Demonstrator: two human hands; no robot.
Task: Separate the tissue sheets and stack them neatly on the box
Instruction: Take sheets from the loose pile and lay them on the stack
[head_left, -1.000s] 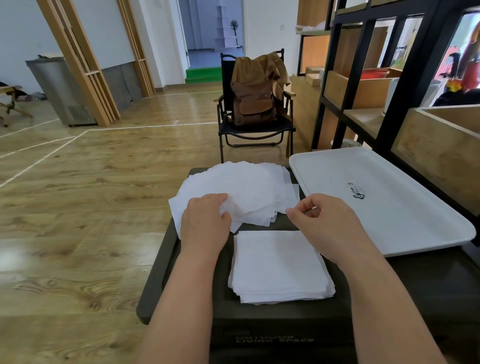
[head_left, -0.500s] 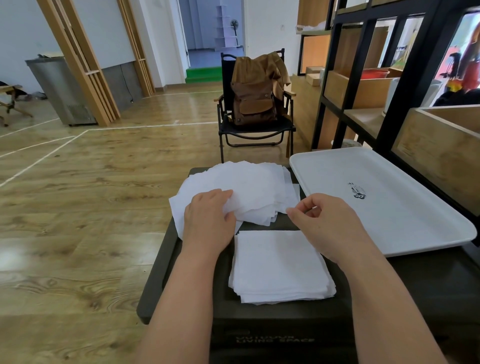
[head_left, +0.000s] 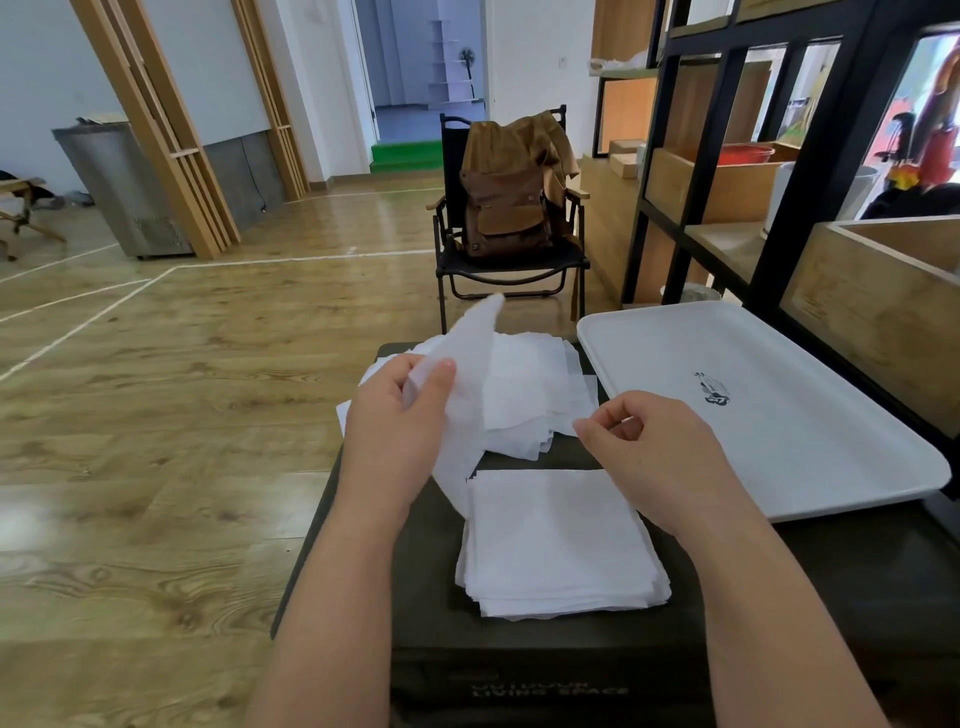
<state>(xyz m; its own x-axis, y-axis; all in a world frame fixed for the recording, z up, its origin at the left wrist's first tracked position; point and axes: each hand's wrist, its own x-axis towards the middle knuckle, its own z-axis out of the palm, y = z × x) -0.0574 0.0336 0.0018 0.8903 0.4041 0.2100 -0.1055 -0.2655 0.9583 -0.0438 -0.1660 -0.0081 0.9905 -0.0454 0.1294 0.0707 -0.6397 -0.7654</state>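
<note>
The left hand (head_left: 400, 421) is pinching a single tissue sheet (head_left: 470, 384) between thumb and fingers, its grip closed on the sheet's left part; the sheet is standing up off the loose pile, its top corner curling up in front of the chair and its lower end hanging down toward the near stack. The right hand (head_left: 654, 447) is hovering just beside the pile's right edge with forefinger and thumb curled toward each other; whether that grip is pinching the sheet's edge or closing on nothing, I cannot tell.

Behind the hands, the loose pile of tissue sheets (head_left: 535, 384) is lying fanned and uneven on the far part of the dark box (head_left: 431, 566). Nearer the person, the squared stack of tissue sheets (head_left: 556, 540) is resting flat on the box lid, edges roughly aligned, apart from the loose pile with a strip of bare lid between them.

To the right, a white tray (head_left: 779, 415) with a small dark mark is lying just beside the box. Beyond it, a black shelf unit (head_left: 737, 171) with wooden crates is rising. Farther back, a folding chair (head_left: 509, 265) is carrying a brown backpack (head_left: 511, 208) on the wooden floor (head_left: 156, 415).
</note>
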